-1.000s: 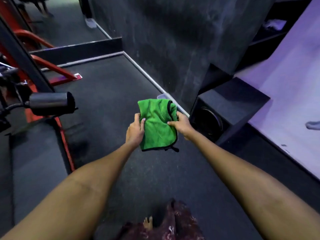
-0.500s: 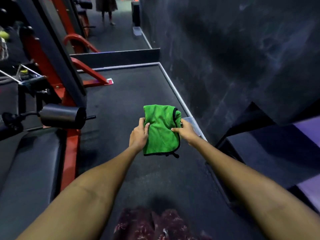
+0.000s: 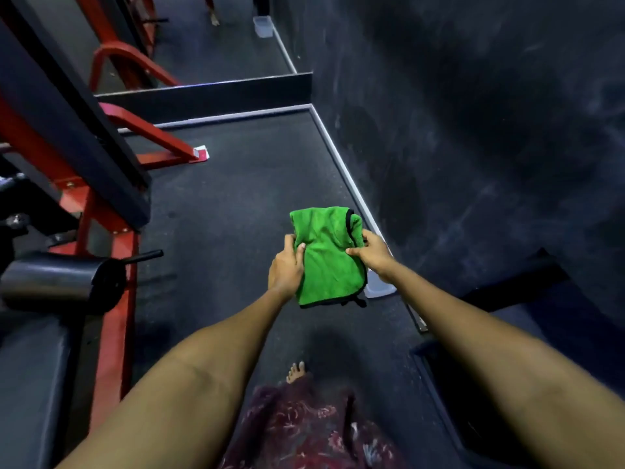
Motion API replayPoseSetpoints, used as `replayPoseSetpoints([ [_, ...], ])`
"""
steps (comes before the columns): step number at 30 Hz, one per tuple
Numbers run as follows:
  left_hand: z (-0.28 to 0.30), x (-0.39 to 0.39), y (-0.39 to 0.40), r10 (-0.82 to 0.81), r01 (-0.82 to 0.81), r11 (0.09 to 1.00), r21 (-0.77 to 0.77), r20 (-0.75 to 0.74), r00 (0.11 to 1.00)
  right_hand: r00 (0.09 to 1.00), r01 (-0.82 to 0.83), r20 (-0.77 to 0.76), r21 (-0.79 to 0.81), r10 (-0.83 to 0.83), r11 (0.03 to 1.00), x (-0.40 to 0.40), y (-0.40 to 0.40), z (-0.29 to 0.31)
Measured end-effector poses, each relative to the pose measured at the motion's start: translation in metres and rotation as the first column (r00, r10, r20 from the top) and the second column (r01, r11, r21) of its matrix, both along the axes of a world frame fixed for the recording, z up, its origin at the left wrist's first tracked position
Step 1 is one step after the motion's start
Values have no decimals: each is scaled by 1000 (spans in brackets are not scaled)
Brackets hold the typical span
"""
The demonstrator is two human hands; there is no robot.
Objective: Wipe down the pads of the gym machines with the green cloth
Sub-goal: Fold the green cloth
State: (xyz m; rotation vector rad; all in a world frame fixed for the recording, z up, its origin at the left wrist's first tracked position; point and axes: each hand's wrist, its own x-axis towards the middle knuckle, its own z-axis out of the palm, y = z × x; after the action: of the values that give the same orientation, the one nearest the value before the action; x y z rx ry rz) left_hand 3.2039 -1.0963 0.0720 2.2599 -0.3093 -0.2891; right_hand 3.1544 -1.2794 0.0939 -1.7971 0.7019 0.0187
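A folded green cloth with a black hem hangs in front of me above the dark floor. My left hand pinches its left edge with the thumb on top. My right hand pinches its right edge. A black cylindrical roller pad of a red-framed gym machine sits at the left, well apart from both hands. Below it lies a flat dark bench pad.
A dark wall runs along the right with a pale floor strip at its base. A small clear container lies on the floor under the cloth. A low black box stands at the right. Another person's foot shows far ahead.
My view has swung left and forward along the wall; the speaker box and pale platform at the right have dropped out of sight. Both hands keep hold of the cloth as before.
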Motion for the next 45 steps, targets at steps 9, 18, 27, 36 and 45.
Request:
replayPoseSetpoints([
  [9, -23, 72, -104, -90, 90, 996, -3, -99, 991, 990, 112, -91, 14, -110, 994, 59, -99, -31],
  [18, -58, 99, -219, -55, 54, 998, -12, -277, 959, 978, 17, -207, -82, -33, 997, 108, -213, -68],
  [27, -149, 120, -307, -60, 104, 991, 81, -429, 901, 919, 31, -393, 80, 3, 996, 143, -303, -170],
  [36, -295, 130, -371, -96, 177, 979, 97, -546, 832, 870, 67, -492, 45, -37, 997, 151, -359, -314],
  [45, -439, 144, -409, -172, 288, 953, 89, -626, 760, 849, 131, -523, 70, -76, 989, 165, -405, -468],
])
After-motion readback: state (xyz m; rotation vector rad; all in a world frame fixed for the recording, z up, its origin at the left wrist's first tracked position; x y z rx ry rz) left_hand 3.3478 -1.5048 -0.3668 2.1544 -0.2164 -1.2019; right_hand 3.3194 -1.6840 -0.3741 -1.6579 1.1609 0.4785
